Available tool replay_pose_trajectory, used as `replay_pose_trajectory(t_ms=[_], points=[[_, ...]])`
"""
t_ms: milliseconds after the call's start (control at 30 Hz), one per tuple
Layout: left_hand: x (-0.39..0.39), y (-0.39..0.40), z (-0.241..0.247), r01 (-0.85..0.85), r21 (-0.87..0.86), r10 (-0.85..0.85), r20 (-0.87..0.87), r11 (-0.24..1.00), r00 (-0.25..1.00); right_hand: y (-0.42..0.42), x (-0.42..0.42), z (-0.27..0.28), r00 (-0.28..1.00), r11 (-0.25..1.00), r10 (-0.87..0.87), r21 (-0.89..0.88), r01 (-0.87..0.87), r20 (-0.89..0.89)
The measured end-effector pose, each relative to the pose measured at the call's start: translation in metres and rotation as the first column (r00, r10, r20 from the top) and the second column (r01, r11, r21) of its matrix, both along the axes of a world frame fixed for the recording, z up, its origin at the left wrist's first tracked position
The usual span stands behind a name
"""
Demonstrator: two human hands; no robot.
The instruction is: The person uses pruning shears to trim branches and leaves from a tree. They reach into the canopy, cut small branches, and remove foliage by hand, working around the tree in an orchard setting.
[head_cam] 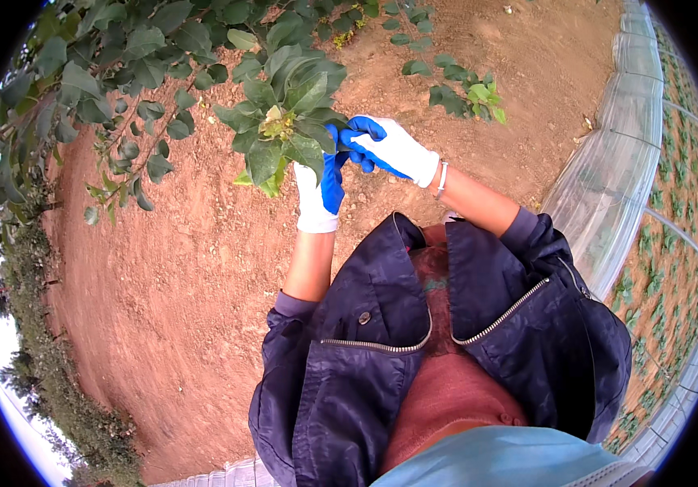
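Note:
In front of me hangs a leafy branch tip (291, 122) with broad green leaves and a small yellowish cluster (276, 125) at its centre. My right hand (385, 146), in a white glove with a blue coated palm, has its fingers closed on a dark green leaf (344, 147) at the right side of this tip. My left hand (324, 189) wears a matching glove and comes up from below. Its fingers meet the right hand's at that same leaf, partly hidden behind other leaves. A light-coloured band (442, 178) circles my right wrist.
More tree branches (142, 67) spread across the upper left. A thin branch (446, 73) hangs at the upper right, over bare reddish soil (190, 292). Clear plastic sheeting (604, 164) runs along the right, beside rows of low plants (659, 268). Trees (50, 341) line the left.

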State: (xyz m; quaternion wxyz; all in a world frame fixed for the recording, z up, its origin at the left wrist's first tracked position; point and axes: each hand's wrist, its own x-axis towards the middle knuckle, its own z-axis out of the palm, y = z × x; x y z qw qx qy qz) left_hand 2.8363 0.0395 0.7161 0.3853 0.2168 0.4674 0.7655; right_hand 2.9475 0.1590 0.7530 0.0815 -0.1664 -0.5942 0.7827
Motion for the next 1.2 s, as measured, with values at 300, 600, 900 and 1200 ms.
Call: replay_pose_trajectory(t_ms=[300, 600, 900, 1200], points=[[0.006, 0.01, 0.014, 0.017, -0.023, -0.017, -0.001, 1.0, 1.0, 0.009, 0.012, -0.013, 0.972, 0.986, 0.155, -0.035, -0.163, -0.175], [-0.01, -0.009, 0.006, -0.146, -0.047, 0.153, 0.206, 0.988, 0.967, 0.067, 0.058, -0.046, 0.991, 0.999, -0.04, 0.015, 0.042, -0.125], [0.042, 0.022, -0.008, -0.165, -0.086, 0.174, 0.117, 0.983, 0.978, 0.148, 0.185, -0.129, 0.897, 0.386, -0.422, 0.921, 0.044, 0.134], [0.106, 0.112, -0.009, -0.037, -0.152, 0.04, 0.018, 0.988, 0.999, 0.224, 0.238, -0.112, 0.781, 0.575, -0.625, 0.664, 0.478, -0.021]])
